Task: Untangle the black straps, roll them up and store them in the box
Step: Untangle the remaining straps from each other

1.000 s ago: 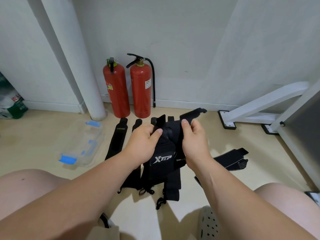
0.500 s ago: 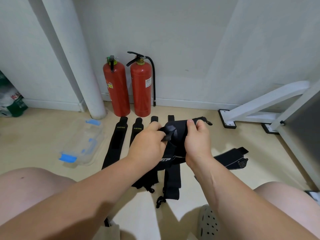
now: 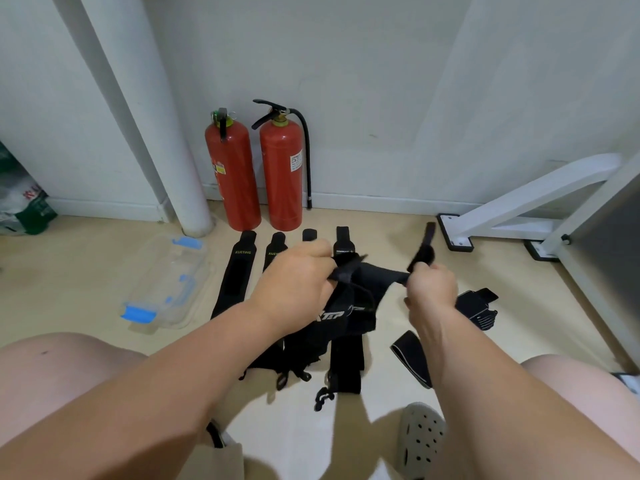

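A black XTEP strap (image 3: 370, 282) is stretched in the air between both hands, over the floor. My left hand (image 3: 294, 289) grips its bunched left part, and the lettered end hangs below it. My right hand (image 3: 431, 289) pinches the right part, whose narrow tail sticks up past the fingers. Several more black straps (image 3: 235, 271) lie flat side by side on the floor beneath, some partly hidden by my arms. Another black strap (image 3: 476, 306) lies to the right. The clear box with blue clips (image 3: 166, 282) rests on the floor at the left.
Two red fire extinguishers (image 3: 256, 171) stand against the wall behind the straps, beside a white pipe (image 3: 156, 133). A white metal frame (image 3: 519, 206) occupies the right side. My knees and a grey clog (image 3: 420, 441) frame the bottom of the view.
My hands have moved apart, pulling the strap out sideways from the bunched bundle they held together. The strap's tail now points up from my right hand.
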